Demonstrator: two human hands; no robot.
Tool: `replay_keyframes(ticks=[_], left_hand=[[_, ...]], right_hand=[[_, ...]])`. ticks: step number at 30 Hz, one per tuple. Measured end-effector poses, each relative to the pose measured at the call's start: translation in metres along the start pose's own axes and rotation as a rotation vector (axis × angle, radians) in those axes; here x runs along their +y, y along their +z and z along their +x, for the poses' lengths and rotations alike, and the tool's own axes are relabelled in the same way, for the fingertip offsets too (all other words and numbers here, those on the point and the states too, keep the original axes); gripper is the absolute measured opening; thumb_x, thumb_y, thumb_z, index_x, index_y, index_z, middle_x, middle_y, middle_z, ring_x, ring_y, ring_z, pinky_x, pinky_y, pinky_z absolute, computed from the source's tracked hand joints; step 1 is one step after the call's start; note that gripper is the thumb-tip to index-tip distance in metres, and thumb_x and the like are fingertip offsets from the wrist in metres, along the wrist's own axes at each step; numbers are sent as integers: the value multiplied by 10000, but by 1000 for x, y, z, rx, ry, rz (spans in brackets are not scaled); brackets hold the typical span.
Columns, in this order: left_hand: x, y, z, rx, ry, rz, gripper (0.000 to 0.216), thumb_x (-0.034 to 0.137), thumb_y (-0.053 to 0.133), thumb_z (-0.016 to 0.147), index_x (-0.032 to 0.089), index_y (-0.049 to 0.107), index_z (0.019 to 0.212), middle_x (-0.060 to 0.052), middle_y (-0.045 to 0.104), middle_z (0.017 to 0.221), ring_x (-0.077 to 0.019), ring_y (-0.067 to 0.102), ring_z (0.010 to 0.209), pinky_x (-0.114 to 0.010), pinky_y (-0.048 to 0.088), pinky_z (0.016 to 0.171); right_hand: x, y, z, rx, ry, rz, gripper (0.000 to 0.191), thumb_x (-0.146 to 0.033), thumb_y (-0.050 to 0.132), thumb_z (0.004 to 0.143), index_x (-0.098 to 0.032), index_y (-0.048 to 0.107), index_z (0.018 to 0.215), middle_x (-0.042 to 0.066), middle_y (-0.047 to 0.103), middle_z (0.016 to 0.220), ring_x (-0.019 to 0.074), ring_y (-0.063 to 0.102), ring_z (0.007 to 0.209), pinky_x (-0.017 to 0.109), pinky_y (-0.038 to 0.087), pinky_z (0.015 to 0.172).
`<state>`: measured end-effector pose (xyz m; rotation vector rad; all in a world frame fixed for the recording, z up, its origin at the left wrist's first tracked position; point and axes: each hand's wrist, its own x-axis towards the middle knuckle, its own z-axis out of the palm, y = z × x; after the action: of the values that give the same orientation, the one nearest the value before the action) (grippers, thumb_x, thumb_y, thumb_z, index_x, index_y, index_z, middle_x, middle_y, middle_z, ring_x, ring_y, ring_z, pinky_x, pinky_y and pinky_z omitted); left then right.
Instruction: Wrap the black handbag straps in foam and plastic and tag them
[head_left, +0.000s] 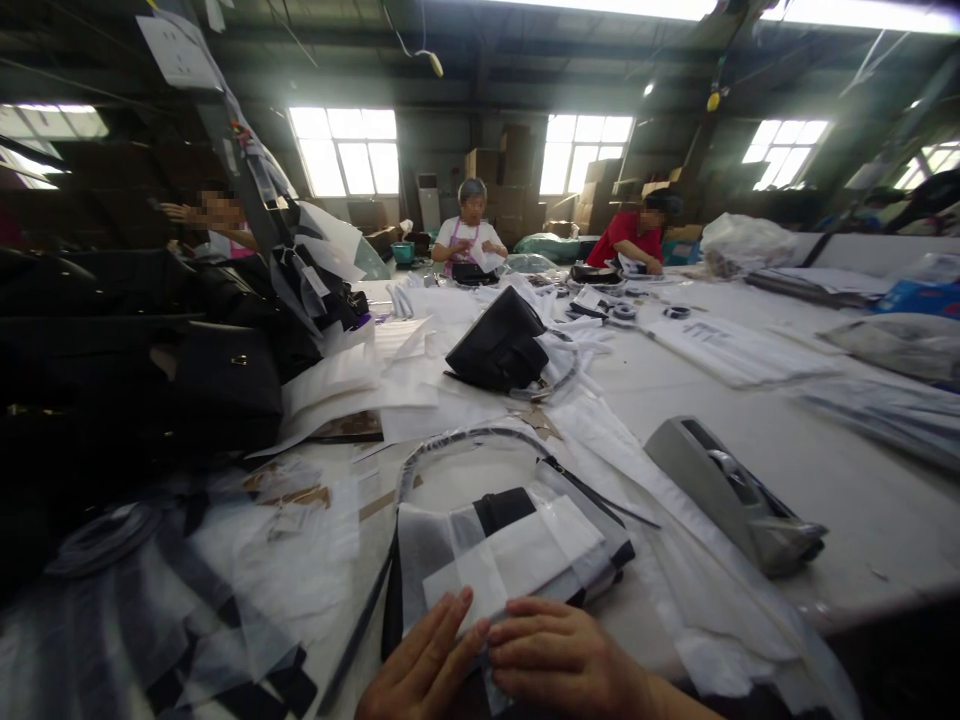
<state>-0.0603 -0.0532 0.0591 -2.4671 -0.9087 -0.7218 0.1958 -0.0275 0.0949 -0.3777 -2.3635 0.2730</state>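
Note:
A black handbag [504, 508] lies in front of me, partly covered with white tissue and clear film. Its long strap [409, 480], partly wrapped in film, loops out behind it. Across the bag rests a folded white paper [536, 550]. My left hand [420, 665] lies on the near edge of this paper, fingers stretched out. From the right, my right hand [566, 655] lies flat beside it, its fingertips almost meeting the left ones. Neither hand grips anything that I can see. The bag's near side is hidden under my hands.
To the right stands a grey tape dispenser [686, 470]. Another black handbag [499, 345] sits farther back, and several dark bags [225, 385] are piled at left. Film strips [217, 600] litter the near left. Across the table [757, 440], people [469, 235] handle things.

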Motion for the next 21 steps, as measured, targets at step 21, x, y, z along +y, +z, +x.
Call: replay_keyframes(ticks=[21], left_hand=[[9, -1, 3, 27, -40, 38, 440, 113, 412, 986, 289, 549, 1365, 39, 577, 1429, -187, 594, 1260, -276, 550, 974]], right_hand=[[-39, 7, -73, 104, 166, -199, 264, -148, 446, 1009, -103, 593, 1225, 103, 743, 1070, 175, 671, 1056, 347, 523, 1019]])
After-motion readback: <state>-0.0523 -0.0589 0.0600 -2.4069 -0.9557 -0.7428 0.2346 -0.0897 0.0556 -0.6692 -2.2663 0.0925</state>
